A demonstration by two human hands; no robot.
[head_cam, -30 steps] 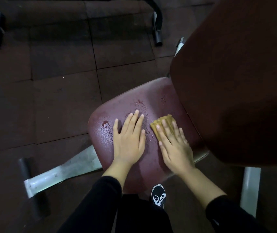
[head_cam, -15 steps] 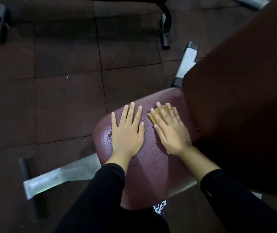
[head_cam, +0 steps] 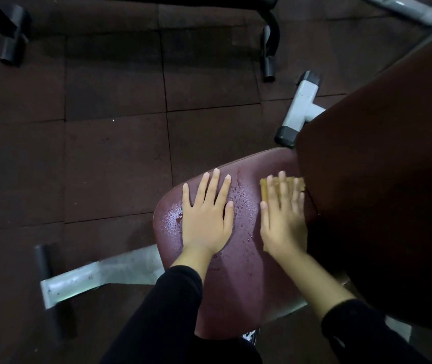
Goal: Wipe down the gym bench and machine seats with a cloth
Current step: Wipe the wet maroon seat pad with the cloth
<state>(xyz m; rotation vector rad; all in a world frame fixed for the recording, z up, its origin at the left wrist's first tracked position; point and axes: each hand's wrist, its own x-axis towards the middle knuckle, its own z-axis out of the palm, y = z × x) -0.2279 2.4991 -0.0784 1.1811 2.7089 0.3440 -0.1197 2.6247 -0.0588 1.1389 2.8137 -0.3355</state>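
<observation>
A maroon padded machine seat fills the lower middle, with water droplets on its surface. My left hand lies flat on the seat's left part, fingers spread, holding nothing. My right hand presses flat on a folded yellow cloth at the seat's far right, beside the dark brown backrest pad. Most of the cloth is hidden under the palm and fingers.
Grey metal frame feet with black end caps stick out at the left and upper right. Black curved legs of another machine stand at the top. Dark rubber floor tiles surround the seat. A shoe shows below the seat.
My right hand has slid the cloth away from me and to the right, up against the backrest pad. My left hand stays flat on the seat. The view has shifted upward.
</observation>
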